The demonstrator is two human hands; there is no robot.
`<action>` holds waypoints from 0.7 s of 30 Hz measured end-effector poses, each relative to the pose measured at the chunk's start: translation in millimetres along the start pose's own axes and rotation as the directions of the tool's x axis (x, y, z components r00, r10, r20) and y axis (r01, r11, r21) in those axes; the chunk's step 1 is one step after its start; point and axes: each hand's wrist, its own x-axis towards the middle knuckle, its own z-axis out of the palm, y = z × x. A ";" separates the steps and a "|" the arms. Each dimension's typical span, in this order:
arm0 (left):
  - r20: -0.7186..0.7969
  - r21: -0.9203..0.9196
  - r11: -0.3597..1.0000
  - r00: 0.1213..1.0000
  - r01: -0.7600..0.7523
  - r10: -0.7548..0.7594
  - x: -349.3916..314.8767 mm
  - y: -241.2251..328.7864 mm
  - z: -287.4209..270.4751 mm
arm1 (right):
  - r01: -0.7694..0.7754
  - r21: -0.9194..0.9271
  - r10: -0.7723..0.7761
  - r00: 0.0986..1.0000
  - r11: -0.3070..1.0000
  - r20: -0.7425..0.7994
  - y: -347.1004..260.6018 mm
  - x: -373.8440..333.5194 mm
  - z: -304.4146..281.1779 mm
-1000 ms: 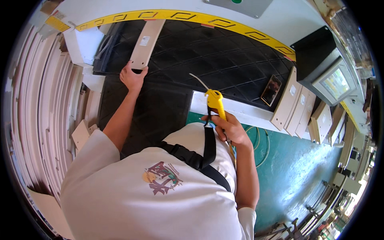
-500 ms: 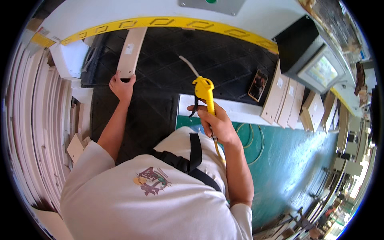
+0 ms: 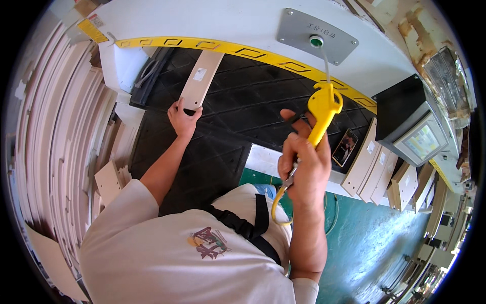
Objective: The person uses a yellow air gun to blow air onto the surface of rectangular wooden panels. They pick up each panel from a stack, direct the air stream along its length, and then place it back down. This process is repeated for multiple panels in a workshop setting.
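Observation:
My left hand point(image 3: 184, 120) grips the near end of a pale wooden board point(image 3: 203, 78), with the thumb and fingers on opposite edges. The board bears a white label and lies on the black mat point(image 3: 243, 104), its far end passing under the yellow-striped edge. My right hand point(image 3: 307, 164) is wrapped around a yellow air blow gun point(image 3: 323, 109), raised with its thin nozzle pointing away from me. In the picture the nozzle tip meets the green button point(image 3: 316, 41) on a grey metal plate point(image 3: 293, 28); whether it touches cannot be told. A yellow hose point(image 3: 277, 210) hangs from the gun's handle.
Long pale boards point(image 3: 63, 147) are stacked at the left. Several shorter boards point(image 3: 362, 161) lean at the right, below a black box with a screen point(image 3: 420, 142). A small dark picture-like card point(image 3: 346, 147) lies on the mat's right side. Green floor point(image 3: 364, 243) shows at lower right.
My right hand has lifted the air blow gun up and forward, bringing its nozzle to the green button. My left hand still holds the board. The whole view has shifted.

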 end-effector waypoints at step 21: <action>0.062 0.046 0.997 0.996 0.059 -0.061 -0.6 4.3 -4.6 | -0.422 -0.518 0.622 0.721 0.744 0.307 92.2 -40.9 -103.4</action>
